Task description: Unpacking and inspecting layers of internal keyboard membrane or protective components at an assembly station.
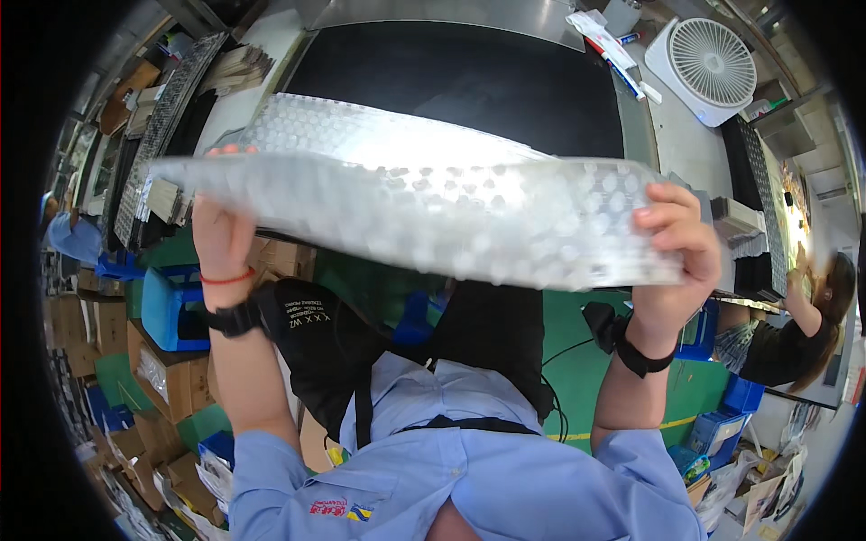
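Observation:
A long silvery, see-through plastic sheet with rows of round shapes [505,225] spans the space between my two hands, blurred by motion on its left part. My left hand [224,234] grips its left end, with fingertips showing over the upper edge. At the other end, my right hand [681,239] has its fingers wrapped over the sheet's right edge. Just behind it lies a similar dotted sheet [334,131], partly covered by the held one; whether the two touch I cannot tell. Under that is a black work surface [451,68].
A white fan [708,68] stands at the back right, near pens [618,63]. Stacked flat pieces [239,70] lie at the back left. Blue stool [167,311] and cardboard boxes [167,370] stand at lower left. Another person [798,316] sits at the right.

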`<state>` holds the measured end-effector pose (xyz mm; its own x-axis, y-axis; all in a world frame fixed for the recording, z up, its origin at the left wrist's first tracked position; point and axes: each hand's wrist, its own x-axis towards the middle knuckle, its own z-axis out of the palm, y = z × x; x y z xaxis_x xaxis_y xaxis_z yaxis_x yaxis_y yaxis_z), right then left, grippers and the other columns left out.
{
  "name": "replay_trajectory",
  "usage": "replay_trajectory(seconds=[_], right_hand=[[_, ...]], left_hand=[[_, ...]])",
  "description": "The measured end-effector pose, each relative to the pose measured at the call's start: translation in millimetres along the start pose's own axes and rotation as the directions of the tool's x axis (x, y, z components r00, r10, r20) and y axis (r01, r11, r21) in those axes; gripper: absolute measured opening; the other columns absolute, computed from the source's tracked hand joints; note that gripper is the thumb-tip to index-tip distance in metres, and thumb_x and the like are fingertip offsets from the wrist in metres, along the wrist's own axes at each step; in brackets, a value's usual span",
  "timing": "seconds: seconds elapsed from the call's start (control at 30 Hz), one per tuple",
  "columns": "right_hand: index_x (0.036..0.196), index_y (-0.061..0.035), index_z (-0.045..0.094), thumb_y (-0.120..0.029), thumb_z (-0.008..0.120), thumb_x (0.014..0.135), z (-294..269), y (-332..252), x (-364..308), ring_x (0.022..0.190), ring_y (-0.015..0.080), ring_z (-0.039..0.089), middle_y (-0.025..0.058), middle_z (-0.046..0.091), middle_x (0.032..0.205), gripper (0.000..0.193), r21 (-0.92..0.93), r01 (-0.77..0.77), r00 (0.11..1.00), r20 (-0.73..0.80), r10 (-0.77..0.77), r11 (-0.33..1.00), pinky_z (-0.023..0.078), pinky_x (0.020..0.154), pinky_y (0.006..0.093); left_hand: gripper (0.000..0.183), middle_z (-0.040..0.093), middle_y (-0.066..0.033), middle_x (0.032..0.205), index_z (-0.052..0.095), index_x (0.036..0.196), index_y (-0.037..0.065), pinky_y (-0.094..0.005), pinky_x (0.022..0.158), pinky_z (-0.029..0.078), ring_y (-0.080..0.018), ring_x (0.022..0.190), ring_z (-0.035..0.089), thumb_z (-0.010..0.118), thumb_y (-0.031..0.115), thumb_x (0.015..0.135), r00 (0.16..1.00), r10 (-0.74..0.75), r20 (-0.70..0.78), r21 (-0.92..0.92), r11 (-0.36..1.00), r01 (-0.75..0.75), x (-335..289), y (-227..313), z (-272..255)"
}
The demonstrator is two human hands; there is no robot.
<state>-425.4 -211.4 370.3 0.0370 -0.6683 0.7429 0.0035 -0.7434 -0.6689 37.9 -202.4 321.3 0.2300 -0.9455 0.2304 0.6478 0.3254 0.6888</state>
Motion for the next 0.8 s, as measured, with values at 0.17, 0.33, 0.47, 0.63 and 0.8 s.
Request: replay_trajectory(seconds=[0.17, 0.33, 0.47, 0.63, 0.8], right_hand=[[0.071, -0.0115, 0.062, -0.001, 0.067, 0.063, 5, 4, -17, 0.101, 0.0261, 0.060, 0.0000, 0.071, 0.089, 0.014, -0.564, 0.249, 0.932, 0.361, -0.036, 0.788, 0.039, 0.096, 0.0431], [0.073, -0.0119, 0.065, 0.000, 0.067, 0.061, 9, 6, -51, 0.104, 0.0246, 0.059, -0.0015, 0.070, 0.096, 0.017, -0.609, 0.246, 0.909, 0.416, 0.039, 0.754, 0.038, 0.096, 0.0428], [0.075, -0.0123, 0.067, 0.002, 0.065, 0.060, 10, 4, -66, 0.106, 0.0243, 0.059, -0.0022, 0.070, 0.098, 0.021, -0.636, 0.168, 0.926, 0.364, 0.101, 0.753, 0.038, 0.096, 0.0428], [0.078, -0.0125, 0.068, 0.000, 0.066, 0.060, 13, 1, -70, 0.106, 0.0243, 0.059, -0.0025, 0.070, 0.098, 0.022, -0.630, 0.143, 0.933, 0.344, 0.109, 0.763, 0.038, 0.093, 0.0411], [0.079, -0.0119, 0.068, -0.002, 0.065, 0.060, 20, 2, -73, 0.105, 0.0250, 0.059, -0.0007, 0.070, 0.096, 0.021, -0.615, 0.076, 0.958, 0.262, 0.113, 0.785, 0.039, 0.086, 0.0381]], left_hand=[[0.015, 0.058, -0.0158, 0.128, 0.068, 0.099, 0.004, -0.0369, 0.098, 0.049, -0.0256, 0.114, 0.058, 0.062, 0.000, 0.086, 0.952, 0.023, 0.306, 0.557, 0.806, -0.199, 38, 10, -35], [0.023, 0.058, -0.0156, 0.128, 0.065, 0.111, 0.001, -0.0320, 0.099, 0.045, -0.0230, 0.114, 0.057, 0.062, 0.003, 0.089, 0.977, 0.094, 0.191, 0.869, 0.446, -0.213, 29, 15, -13], [0.033, 0.056, -0.0152, 0.130, 0.053, 0.126, -0.002, -0.0328, 0.101, 0.043, -0.0224, 0.117, 0.055, 0.055, 0.011, 0.096, 0.949, 0.285, -0.132, 0.895, 0.445, -0.009, 5, 16, -7], [0.020, 0.057, -0.0144, 0.117, 0.050, 0.115, -0.004, -0.0324, 0.090, 0.045, -0.0189, 0.104, 0.055, 0.045, 0.009, 0.100, 0.776, 0.631, -0.021, 0.936, 0.286, -0.207, -54, 0, 35], [0.043, 0.063, -0.0132, 0.091, 0.056, 0.097, -0.001, -0.0290, 0.071, 0.046, -0.0196, 0.079, 0.059, 0.039, 0.039, 0.102, 0.959, -0.279, 0.055, 0.433, 0.872, 0.229, -122, -36, 24]])
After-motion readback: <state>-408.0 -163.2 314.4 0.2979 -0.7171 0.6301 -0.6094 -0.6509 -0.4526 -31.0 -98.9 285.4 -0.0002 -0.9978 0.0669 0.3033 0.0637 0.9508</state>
